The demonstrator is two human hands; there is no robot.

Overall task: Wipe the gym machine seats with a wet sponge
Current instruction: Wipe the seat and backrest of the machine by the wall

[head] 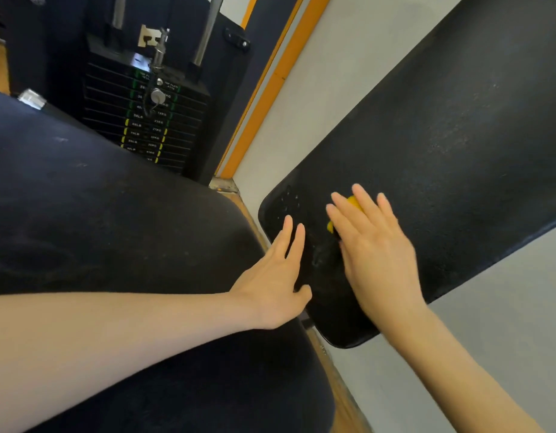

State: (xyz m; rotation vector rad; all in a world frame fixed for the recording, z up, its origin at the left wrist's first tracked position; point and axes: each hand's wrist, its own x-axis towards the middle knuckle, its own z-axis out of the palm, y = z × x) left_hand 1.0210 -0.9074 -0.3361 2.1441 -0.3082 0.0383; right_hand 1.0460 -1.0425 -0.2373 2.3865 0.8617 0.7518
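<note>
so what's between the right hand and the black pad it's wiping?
Head view: a yellow sponge, pressed flat under the right hand onto the black pad. Only its yellow edges peek out between the fingers.

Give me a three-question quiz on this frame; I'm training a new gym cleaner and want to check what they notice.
1. True or false: the right hand presses the yellow sponge flat on the black pad.
2. What does the left hand touch?
3. The weight stack lies: A) upper left, B) lower right.

Key: 1 true. 2 the pad's lower edge, with straight fingers. 3 A.
</note>
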